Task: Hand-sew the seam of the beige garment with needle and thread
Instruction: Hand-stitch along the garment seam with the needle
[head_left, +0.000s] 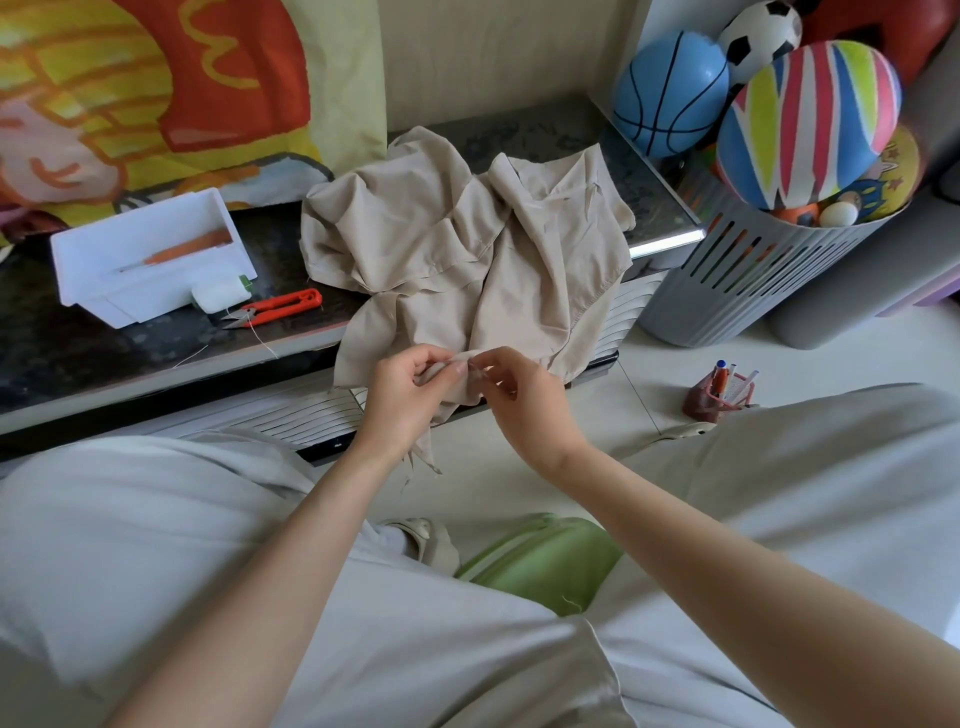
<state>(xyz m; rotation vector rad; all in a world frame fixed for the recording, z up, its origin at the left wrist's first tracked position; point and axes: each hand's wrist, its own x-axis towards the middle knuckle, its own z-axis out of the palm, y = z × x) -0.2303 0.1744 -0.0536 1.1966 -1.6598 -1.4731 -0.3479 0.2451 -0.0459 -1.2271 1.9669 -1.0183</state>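
The beige garment (467, 244) lies crumpled on the dark low table (104, 353), its near edge hanging over the front. My left hand (410, 400) pinches a fold of that hanging edge between thumb and fingers. My right hand (524, 400) meets it from the right, fingertips pinched at the same fold. The needle is too small to make out between the fingertips. A loose length of pale thread (262, 338) trails on the table by the snips.
A white plastic tray (150, 260) holds an orange tool. A white thread spool (221, 296) and red thread snips (275, 306) lie beside it. A grey slotted basket (753, 270) full of balls stands right. A pen holder (719, 395) sits on the floor; a green stool (545, 561) is under me.
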